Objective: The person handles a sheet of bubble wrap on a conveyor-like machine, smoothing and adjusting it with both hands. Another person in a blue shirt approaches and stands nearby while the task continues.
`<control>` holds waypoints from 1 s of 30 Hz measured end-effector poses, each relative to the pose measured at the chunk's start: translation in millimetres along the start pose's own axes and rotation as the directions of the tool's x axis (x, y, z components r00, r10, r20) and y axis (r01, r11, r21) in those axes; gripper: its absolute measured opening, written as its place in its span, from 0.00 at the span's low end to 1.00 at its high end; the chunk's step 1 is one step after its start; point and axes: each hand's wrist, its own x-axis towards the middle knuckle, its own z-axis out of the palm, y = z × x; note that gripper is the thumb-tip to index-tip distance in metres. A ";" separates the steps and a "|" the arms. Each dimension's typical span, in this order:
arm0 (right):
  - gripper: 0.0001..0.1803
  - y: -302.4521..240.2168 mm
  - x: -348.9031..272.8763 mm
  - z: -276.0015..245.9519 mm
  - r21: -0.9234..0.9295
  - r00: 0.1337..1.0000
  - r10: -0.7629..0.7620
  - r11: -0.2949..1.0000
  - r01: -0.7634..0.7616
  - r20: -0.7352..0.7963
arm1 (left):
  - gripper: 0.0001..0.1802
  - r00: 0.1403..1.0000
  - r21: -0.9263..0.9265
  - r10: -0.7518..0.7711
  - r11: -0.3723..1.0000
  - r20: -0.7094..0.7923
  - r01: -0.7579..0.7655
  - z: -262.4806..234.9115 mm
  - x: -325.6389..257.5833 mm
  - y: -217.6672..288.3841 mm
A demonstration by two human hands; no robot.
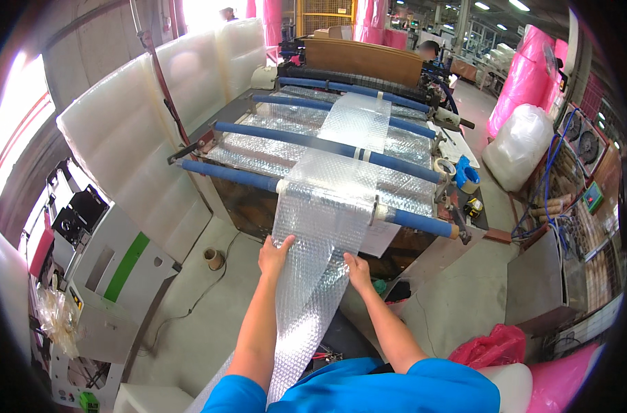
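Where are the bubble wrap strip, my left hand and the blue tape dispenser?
bubble wrap strip [327,206], head view, middle of the sheet.
left hand [274,256], head view, back of hand.
blue tape dispenser [465,172], head view, its body.

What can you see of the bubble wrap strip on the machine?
The bubble wrap strip is a clear, glossy plastic web covered in small bubbles. It runs from the far end of the machine toward the person, lying over several blue rollers, then drops off the nearest roller and hangs down past the person's lap. The left hand grips its left edge and the right hand presses on its right edge, just below the nearest roller. It looks uncut and slightly wrinkled.
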 end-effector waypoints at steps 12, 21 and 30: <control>0.18 -44.7 -9.8 4.8 0.170 0.998 -0.030 0.985 0.039 -0.054 | 0.41 0.994 0.004 -0.009 1.000 0.113 0.009 -19.3 0.9 0.8; 0.22 -178.8 -99.6 -11.6 -0.508 0.553 0.160 0.654 0.561 0.817 | 0.38 0.992 -0.091 0.024 0.996 0.121 -0.013 -33.8 -49.9 -61.3; 0.06 -397.6 -120.5 33.7 0.494 -0.188 -0.937 -0.019 0.869 0.295 | 0.31 0.995 -0.156 0.035 0.987 0.092 -0.021 -30.9 -51.8 -57.4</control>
